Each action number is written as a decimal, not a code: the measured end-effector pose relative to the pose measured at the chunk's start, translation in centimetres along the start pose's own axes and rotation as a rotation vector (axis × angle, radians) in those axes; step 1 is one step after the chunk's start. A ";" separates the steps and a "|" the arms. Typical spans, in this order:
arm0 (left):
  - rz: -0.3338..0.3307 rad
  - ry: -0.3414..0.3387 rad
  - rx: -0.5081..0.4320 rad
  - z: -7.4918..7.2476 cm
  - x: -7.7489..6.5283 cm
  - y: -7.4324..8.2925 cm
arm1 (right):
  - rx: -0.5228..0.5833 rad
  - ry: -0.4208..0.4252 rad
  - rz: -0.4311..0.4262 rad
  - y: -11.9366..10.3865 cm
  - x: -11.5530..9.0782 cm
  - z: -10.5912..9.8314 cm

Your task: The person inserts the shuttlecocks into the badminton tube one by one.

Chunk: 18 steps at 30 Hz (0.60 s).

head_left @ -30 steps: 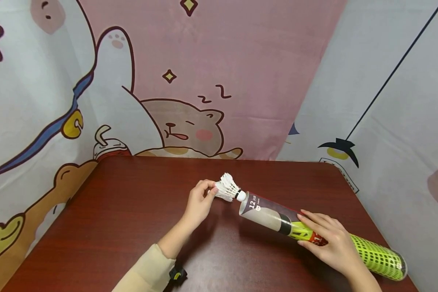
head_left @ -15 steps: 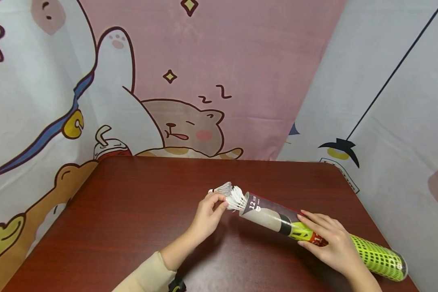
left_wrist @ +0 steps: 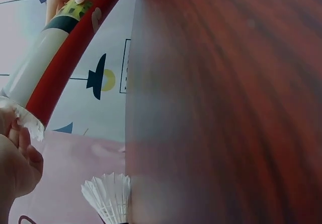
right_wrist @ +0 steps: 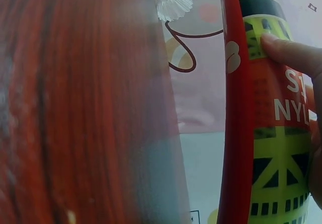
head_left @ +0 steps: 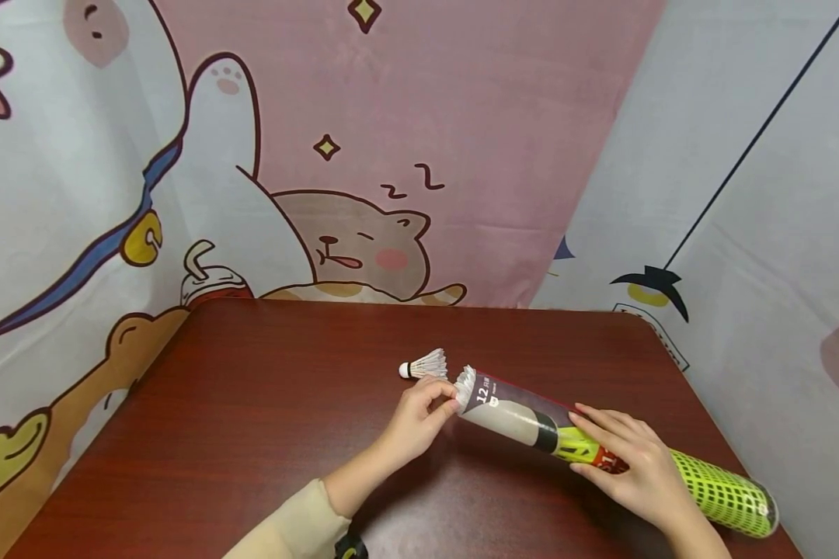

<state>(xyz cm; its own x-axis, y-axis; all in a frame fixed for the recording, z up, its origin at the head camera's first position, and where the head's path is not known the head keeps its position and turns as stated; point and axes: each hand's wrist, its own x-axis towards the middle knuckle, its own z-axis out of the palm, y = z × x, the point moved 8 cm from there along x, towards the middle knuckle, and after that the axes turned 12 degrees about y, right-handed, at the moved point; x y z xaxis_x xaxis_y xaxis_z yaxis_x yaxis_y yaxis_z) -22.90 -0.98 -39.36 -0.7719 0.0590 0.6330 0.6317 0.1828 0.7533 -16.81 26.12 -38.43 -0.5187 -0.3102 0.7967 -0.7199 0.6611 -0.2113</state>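
A long shuttlecock tube (head_left: 513, 419), with a dark and yellow printed label, lies slanted on the right side of the table, its mouth toward the upper left. My right hand (head_left: 636, 462) grips it round the middle; in the right wrist view the fingers (right_wrist: 297, 58) lie on the label. At the mouth, my left hand (head_left: 416, 419) pinches the feathered rim of a white shuttlecock (head_left: 465, 384). Most of that shuttlecock is inside the tube, so its cork is hidden. Just behind the left fingers, a second shuttlecock (head_left: 428, 365) lies on its side, cork to the left.
The reddish-brown table (head_left: 252, 404) runs back to a cartoon-printed cloth (head_left: 510, 155). A yellow mesh-patterned end of the tube reaches near the table's right edge. Partly under the left sleeve (head_left: 297, 528) a small black thing (head_left: 351, 546) shows at the wrist.
My left hand has moved right and slightly down, carrying the shuttlecock cork-first from outside the tube into its mouth. The lying shuttlecock has come into fuller view. The right hand and tube stay put.
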 end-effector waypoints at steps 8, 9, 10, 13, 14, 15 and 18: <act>-0.067 -0.084 -0.165 -0.2 0.9 1.8 | 0.007 -0.003 -0.004 -0.2 -0.1 0.1; -0.075 -0.097 -0.174 -0.1 0.9 1.7 | 0.008 0.002 -0.009 -0.2 -0.1 0.2; -0.079 -0.108 -0.179 0.0 0.9 1.6 | 0.009 0.003 -0.011 -0.2 -0.1 0.2; -0.078 -0.139 -0.192 0.2 0.9 1.4 | 0.011 0.003 -0.013 -0.3 -0.1 0.3; -0.072 -0.146 -0.198 0.3 0.9 1.3 | 0.012 0.002 -0.012 -0.3 -0.1 0.3; -0.064 -0.152 -0.208 0.3 0.9 1.2 | 0.015 0.000 -0.013 -0.3 -0.1 0.4; -0.031 -0.174 -0.226 0.7 0.6 0.0 | 0.022 -0.004 -0.016 -0.4 -0.1 0.5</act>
<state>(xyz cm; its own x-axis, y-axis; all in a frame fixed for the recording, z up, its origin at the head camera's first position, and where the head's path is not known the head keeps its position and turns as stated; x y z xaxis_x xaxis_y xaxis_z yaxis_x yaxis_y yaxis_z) -23.43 -0.23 -39.06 -0.7796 0.2276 0.5835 0.5922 -0.0353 0.8050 -16.67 25.60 -38.71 -0.5089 -0.3231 0.7979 -0.7380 0.6409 -0.2112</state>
